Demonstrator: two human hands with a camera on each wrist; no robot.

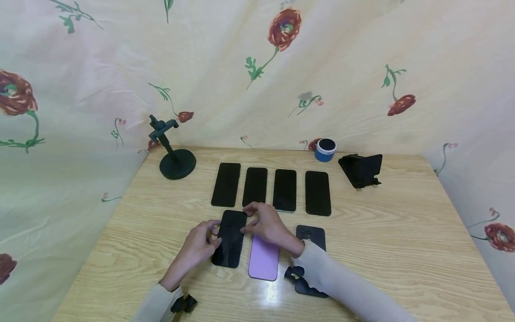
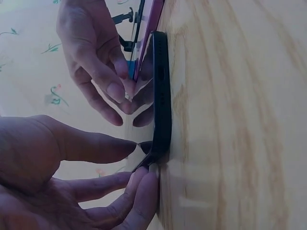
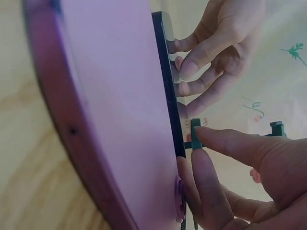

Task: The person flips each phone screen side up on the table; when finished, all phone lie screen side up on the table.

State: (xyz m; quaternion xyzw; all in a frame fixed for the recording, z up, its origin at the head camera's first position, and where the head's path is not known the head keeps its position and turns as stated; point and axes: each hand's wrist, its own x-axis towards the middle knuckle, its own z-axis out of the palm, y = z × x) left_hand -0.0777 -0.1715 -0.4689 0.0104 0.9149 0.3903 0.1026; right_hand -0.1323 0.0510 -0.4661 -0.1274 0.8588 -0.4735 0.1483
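Left grip (image 1: 199, 243) pinched on glossy black, round-cornered phone (image 1: 231, 240); right grip (image 1: 264, 223) unclear

Even light is filling the head view, with white glare glowing on the table (image 1: 402, 241) below the purple phone (image 1: 263, 261). Both wrist views are looking dimmer — the left is taking a bluish cast, its glossy black phone (image 2: 162, 100) mirroring fingers (image 2: 100, 74); the right is blurring the grain.

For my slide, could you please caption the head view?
Left hand and right hand flanking a black phone beside a purple phone on a wood-grain table.
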